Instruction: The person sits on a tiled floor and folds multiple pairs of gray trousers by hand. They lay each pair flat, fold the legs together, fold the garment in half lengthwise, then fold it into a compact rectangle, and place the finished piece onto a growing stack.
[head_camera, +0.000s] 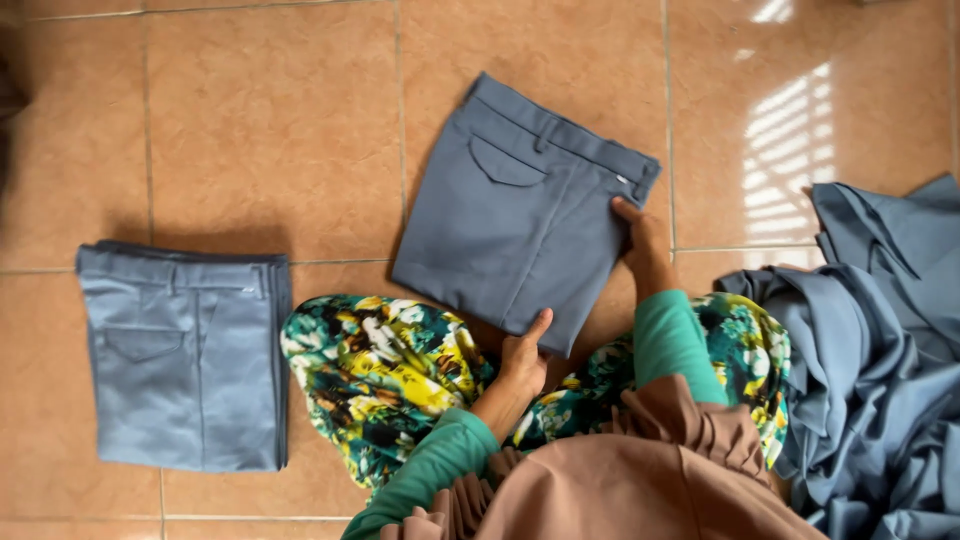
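A folded pair of grey-blue trousers (510, 215) lies on the orange tiled floor in front of me, back pocket facing up. My left hand (523, 358) grips its near bottom corner, thumb on top of the cloth. My right hand (640, 245) holds the right edge near the waistband, fingers on the fabric. Both arms wear green sleeves.
A second folded pair of grey-blue trousers (185, 355) lies on the floor at the left. A loose heap of grey-blue garments (870, 350) sits at the right. My knees in floral cloth (385, 370) and a brown ruffled garment (640, 470) fill the near centre.
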